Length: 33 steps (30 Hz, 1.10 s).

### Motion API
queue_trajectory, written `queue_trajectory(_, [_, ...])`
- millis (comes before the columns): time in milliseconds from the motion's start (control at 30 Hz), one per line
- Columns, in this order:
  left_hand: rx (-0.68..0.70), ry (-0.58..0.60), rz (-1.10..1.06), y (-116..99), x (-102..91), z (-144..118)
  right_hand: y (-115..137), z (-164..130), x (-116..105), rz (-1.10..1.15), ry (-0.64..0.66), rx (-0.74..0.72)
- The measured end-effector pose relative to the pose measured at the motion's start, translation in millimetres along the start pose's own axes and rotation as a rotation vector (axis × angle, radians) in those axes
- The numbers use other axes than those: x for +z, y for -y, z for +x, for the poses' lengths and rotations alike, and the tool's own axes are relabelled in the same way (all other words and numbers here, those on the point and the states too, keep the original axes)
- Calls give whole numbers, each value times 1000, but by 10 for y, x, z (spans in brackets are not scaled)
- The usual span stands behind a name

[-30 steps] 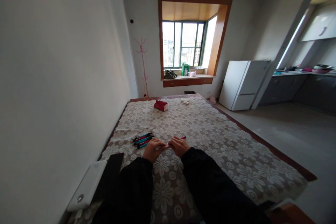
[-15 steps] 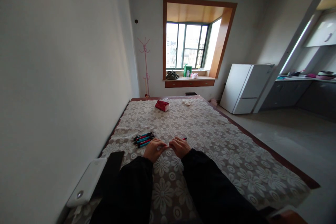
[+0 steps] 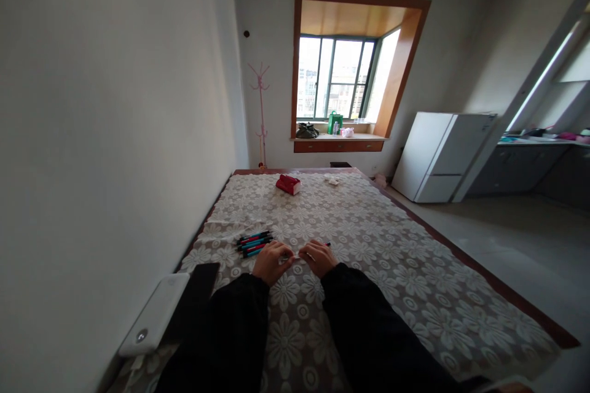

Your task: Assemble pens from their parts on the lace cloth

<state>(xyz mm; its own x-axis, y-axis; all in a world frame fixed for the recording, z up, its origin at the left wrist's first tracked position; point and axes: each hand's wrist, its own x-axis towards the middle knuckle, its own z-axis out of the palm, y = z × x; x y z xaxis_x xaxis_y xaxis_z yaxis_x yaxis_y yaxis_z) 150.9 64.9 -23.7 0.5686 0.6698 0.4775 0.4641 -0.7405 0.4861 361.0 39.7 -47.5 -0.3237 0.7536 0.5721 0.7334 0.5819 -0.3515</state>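
Note:
My left hand [image 3: 271, 260] and my right hand [image 3: 318, 256] meet just above the patterned tablecloth [image 3: 286, 341], fingertips pinched towards each other. Between them shows a small pale, thin piece [image 3: 296, 256], too small to name; both hands seem to grip it. Left of my left hand, several pens [image 3: 253, 243] in blue, red and black lie side by side on the cloth. A short red and dark tip [image 3: 327, 244] sticks out just past my right hand's knuckles; the rest of it is hidden.
A red tissue pack [image 3: 288, 185] and a crumpled white tissue [image 3: 332, 180] lie further up the table. At the left, by the wall, are a white power bank [image 3: 154, 313] with a cable and a dark flat object [image 3: 193, 301]. A white fridge [image 3: 437, 156] stands beyond.
The view has shifted slightly, so the room sits a little further right. My hands hold nearly the same pinched pose, with a slightly wider gap between the fingertips.

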Motion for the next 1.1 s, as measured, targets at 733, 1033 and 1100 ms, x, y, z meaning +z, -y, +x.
queue_trajectory(733, [-52, 38, 119, 47, 0, -13, -346, -97, -158, -135, 174, 183])
queue_trajectory(1033, [-45, -6, 59, 6, -3, -1, -247, -51, -218, -165, 120, 165])
queue_trajectory(1100, [-51, -14, 59, -3, -2, 1, -190, -31, -211, -107, 67, 123])
